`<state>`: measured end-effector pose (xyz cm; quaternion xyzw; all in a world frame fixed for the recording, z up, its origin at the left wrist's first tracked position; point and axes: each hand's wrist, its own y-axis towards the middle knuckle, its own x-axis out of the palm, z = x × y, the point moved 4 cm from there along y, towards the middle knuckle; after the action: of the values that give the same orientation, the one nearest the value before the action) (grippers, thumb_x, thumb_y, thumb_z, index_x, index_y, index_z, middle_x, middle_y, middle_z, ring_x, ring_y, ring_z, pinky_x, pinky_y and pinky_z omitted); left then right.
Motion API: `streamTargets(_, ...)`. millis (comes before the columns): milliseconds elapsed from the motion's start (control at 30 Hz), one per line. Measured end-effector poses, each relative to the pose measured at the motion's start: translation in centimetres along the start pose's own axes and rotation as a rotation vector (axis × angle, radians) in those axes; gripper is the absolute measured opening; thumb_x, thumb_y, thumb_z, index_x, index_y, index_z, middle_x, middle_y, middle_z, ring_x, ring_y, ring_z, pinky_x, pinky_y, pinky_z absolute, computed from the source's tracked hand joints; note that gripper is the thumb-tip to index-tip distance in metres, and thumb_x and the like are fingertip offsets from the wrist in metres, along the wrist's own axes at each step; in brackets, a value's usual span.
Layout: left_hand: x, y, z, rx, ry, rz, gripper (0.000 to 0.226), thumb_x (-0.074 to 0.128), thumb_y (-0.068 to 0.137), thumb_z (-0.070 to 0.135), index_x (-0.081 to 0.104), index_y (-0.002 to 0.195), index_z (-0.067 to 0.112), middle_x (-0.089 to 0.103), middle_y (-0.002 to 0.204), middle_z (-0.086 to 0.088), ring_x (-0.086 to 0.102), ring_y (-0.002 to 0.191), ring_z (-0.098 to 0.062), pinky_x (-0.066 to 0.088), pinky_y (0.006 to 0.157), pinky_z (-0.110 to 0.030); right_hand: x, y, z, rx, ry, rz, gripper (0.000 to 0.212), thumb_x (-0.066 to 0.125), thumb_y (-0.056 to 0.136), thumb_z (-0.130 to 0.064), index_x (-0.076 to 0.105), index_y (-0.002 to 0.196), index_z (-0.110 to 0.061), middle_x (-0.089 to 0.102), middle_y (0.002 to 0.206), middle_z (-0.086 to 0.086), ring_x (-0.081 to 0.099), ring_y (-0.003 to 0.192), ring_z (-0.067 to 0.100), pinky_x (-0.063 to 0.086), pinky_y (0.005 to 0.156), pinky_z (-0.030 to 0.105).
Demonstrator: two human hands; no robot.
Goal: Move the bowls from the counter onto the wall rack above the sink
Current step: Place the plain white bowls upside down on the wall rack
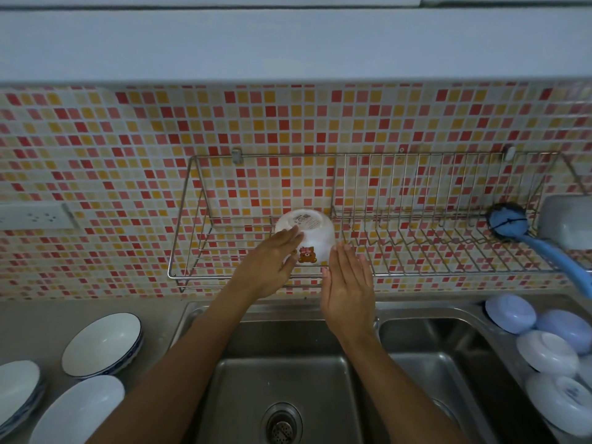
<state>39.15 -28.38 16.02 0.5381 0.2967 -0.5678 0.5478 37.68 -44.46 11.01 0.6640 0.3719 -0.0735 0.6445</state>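
The small white bear-printed bowl (306, 240) sits upside down on the wire wall rack (416, 251), the left hand (272, 267) flat against it, the right hand (349, 290) open just beside.

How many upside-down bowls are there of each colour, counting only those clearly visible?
White: 3, the bear bowl on the rack and two white bowls right of the sink.
Lavender-blue bowls: 2.
Total: 5.
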Motion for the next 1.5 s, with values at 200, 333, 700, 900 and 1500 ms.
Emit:
streamTargets(200, 0.5, -0.3, 0.2, 0.070, 0.112, 0.023, 0.051, 0.021, 0.102, 0.037, 0.018, 0.150, 0.022, 0.015, 0.159, 0.004, 0.012, 0.147, -0.014, 0.007, 0.120, -0.034, -0.2, -0.3, 0.0, -0.063, 0.022, 0.082, 0.039, 0.043, 0.101, -0.028, 0.061, 0.126, -0.004, 0.061, 0.131, 0.012, 0.053, 0.128, 0.023, 0.022, 0.120, 0.042)
streamTargets(333, 0.5, -0.2, 0.0, 0.067, 0.151, 0.035, 0.051, 0.017, 0.102, 0.039, 0.019, 0.150, 0.021, 0.018, 0.158, 0.004, 0.010, 0.147, -0.013, 0.001, 0.116, -0.029, -0.2, -0.8, -0.3, -0.101, 0.067, 0.092, 0.035, 0.055, 0.096, -0.022, 0.062, 0.124, -0.003, 0.062, 0.128, 0.013, 0.056, 0.125, 0.025, 0.021, 0.120, 0.039)
streamTargets(700, 2.0, -5.3, -0.4, 0.006, 0.298, 0.164, 0.055, 0.012, 0.101, 0.041, 0.010, 0.151, 0.017, 0.011, 0.159, -0.004, 0.001, 0.147, -0.020, -0.006, 0.118, -0.042, -1.7, -1.7, -0.7, -0.083, 0.043, -0.089, 0.056, 0.081, 0.071, -0.004, 0.062, 0.124, -0.002, 0.063, 0.128, 0.014, 0.057, 0.123, 0.027, 0.035, 0.111, 0.042)
streamTargets(900, 2.7, -12.8, -4.3, -0.080, 0.117, 0.204, 0.051, 0.026, 0.102, 0.030, 0.014, 0.149, 0.014, 0.015, 0.158, -0.009, 0.011, 0.147, -0.025, 0.014, 0.119, -0.044, -1.2, -6.3, -6.6, -0.214, 0.218, -0.103, 0.059, 0.079, 0.064, 0.013, 0.062, 0.120, 0.002, 0.063, 0.124, 0.018, 0.061, 0.117, 0.031, 0.022, 0.117, 0.025)
streamTargets(1500, 4.2, -38.9, -27.0, -1.111, -0.438, 0.161, 0.054, 0.053, 0.094, 0.024, 0.032, 0.142, 0.008, 0.038, 0.147, -0.015, 0.039, 0.132, -0.033, 0.033, 0.111, -0.045, 11.2, -19.1, -34.5, 0.361, 0.498, -1.193, 0.069, 0.052, 0.092, -0.052, 0.031, 0.145, -0.014, 0.053, 0.137, 0.017, 0.052, 0.123, 0.038, 0.044, 0.098, 0.043)
